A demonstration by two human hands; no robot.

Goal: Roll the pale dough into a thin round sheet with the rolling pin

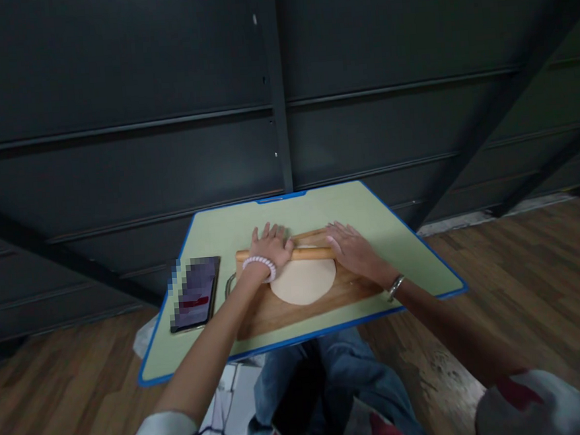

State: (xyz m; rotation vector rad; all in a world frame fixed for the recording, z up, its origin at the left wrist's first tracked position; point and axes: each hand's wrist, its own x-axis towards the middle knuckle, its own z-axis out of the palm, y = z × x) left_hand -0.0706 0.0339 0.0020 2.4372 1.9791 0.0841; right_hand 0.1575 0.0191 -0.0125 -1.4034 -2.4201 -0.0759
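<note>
A wooden rolling pin [310, 253] lies crosswise over the far part of a flat, pale round of dough [304, 283]. My left hand [272, 245] rests palm down on the pin's left part, fingers stretched out and spread. On its right end lies my right hand [352, 246], flat too, with the fingers extended forward. Beneath the dough is a wooden cutting board [267, 317], whose metal handle [229, 285] shows at the left. The hands hide both the pin's right end and some of the board.
The board sits on a small pale-green table [400, 236] with a blue rim. A phone [196, 294] lies left of the board. Behind the table stands a dark panelled wall [177, 166]. Wooden flooring [536, 260] shows on both sides, and my legs [331, 374] are below the near edge.
</note>
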